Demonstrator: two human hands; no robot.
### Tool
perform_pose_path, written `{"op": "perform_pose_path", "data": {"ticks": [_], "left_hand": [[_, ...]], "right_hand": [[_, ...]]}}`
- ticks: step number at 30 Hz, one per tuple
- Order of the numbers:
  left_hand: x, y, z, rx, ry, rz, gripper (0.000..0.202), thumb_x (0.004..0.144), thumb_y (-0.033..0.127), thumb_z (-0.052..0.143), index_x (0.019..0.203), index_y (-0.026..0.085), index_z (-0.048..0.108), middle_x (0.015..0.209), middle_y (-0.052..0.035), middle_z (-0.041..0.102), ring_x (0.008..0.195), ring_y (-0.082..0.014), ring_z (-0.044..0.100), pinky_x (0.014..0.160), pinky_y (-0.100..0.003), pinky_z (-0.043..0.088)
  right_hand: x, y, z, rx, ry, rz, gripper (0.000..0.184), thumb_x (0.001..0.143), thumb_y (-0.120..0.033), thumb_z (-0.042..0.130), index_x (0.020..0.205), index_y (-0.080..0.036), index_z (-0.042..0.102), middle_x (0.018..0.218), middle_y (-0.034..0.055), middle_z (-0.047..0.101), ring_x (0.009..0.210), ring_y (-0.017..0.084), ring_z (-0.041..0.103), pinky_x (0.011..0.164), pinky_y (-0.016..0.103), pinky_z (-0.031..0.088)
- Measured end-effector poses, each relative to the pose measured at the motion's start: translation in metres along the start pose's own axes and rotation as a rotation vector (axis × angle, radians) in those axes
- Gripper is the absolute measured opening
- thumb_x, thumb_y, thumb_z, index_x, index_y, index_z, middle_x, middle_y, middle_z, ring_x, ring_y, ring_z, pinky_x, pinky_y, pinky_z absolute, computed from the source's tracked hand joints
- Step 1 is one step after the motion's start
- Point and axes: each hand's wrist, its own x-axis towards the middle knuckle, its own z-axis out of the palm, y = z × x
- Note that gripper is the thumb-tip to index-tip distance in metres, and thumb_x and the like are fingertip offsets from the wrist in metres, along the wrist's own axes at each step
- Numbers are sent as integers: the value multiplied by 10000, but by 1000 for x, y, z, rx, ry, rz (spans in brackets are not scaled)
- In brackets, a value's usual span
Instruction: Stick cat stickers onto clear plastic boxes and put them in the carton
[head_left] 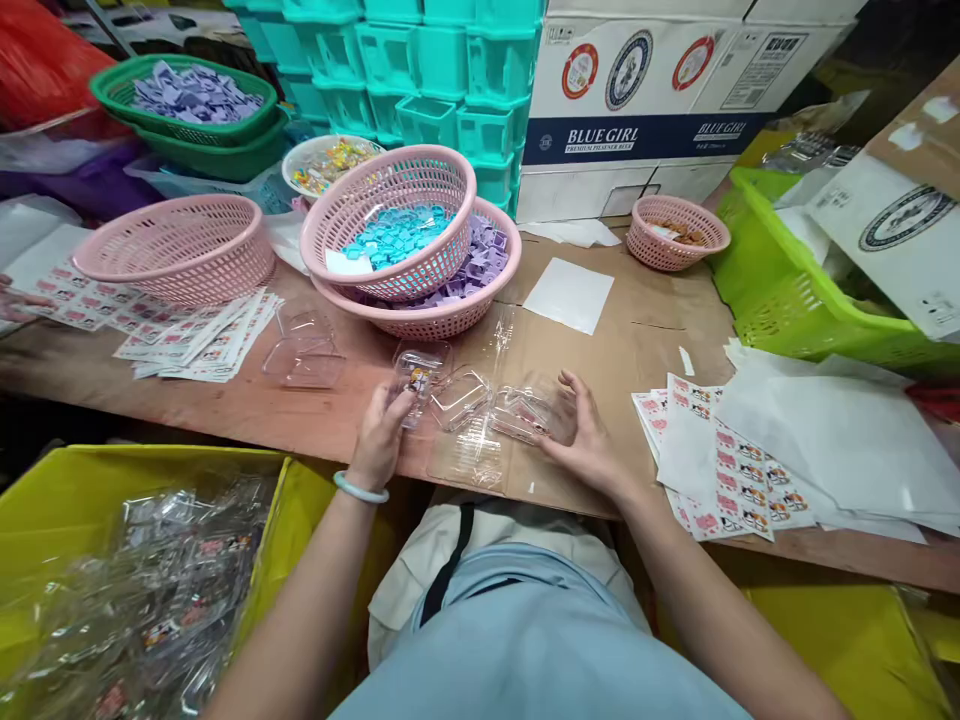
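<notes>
My left hand [381, 430] is closed on a small clear plastic case [414, 410]. Its thumb lies on a cartoon sticker [420, 379] on that case. On the right, the thumb and fingers of my right hand [583, 432] curve round the end of another clear plastic case [521, 408], which shows a bit of pink print. Between the hands lies a hinged clear case [460, 398] on the cardboard, with nothing visible inside. One more clear case [304, 360] rests further left on the table.
Pink baskets [390, 170] of blue and purple pieces stand ahead. Sticker sheets [739, 470] lie right, more sheets [202, 340] left. A yellow bin [304, 500] of clear cases sits below left. A green basket [795, 260] and beer cartons [637, 90] border the table. Another person's hand [22, 300] shows far left.
</notes>
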Motion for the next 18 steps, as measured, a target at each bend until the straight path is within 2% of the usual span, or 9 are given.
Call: {"op": "perform_pose_path", "data": {"ticks": [3, 6, 9, 13, 16, 18], "left_hand": [[3, -14, 18, -150, -77, -90, 396, 786, 431, 657, 1108, 203, 621, 1135, -56, 661, 1126, -216, 586, 1011, -360, 424], [2, -19, 25, -281, -120, -170, 351, 788, 426, 659, 1065, 212, 646, 1106, -46, 680, 1098, -199, 601, 1002, -338, 431], [4, -19, 31, -348, -139, -177, 293, 774, 406, 676, 988, 205, 663, 1047, -31, 697, 1051, -180, 616, 980, -309, 439], [6, -16, 40, -414, -132, -160, 308, 730, 362, 710, 986, 207, 637, 955, -5, 690, 940, -164, 634, 914, -300, 462], [2, -9, 37, -421, -107, -128, 324, 705, 369, 713, 970, 209, 617, 926, -12, 667, 937, -187, 624, 881, -327, 466], [-6, 3, 26, -412, -80, -74, 293, 711, 361, 700, 939, 205, 603, 947, -28, 652, 1001, -211, 605, 892, -347, 456]], "right_hand": [[2, 2, 13, -4, 8, -33, 958, 704, -336, 743, 1471, -325, 170, 1430, 98, 376, 1242, 263, 493, 1087, 497, 381], [8, 7, 22, 88, 114, -25, 910, 703, -339, 741, 1452, -299, 227, 1273, 88, 490, 1126, 233, 566, 1055, 463, 426], [19, 9, 25, 299, 196, 1, 944, 672, -373, 767, 1437, -275, 222, 1217, 86, 494, 1107, 223, 581, 1051, 433, 433], [32, 2, 26, 486, 169, 0, 1030, 597, -394, 827, 1423, -261, 225, 1243, 105, 486, 1153, 250, 571, 1024, 434, 453], [35, -8, 34, 502, 148, -24, 1020, 610, -387, 828, 1429, -282, 229, 1316, 124, 465, 1167, 275, 569, 1012, 493, 451], [36, -20, 43, 475, 146, -67, 989, 625, -364, 825, 1429, -316, 252, 1377, 125, 426, 1204, 292, 544, 1011, 523, 444]]}}
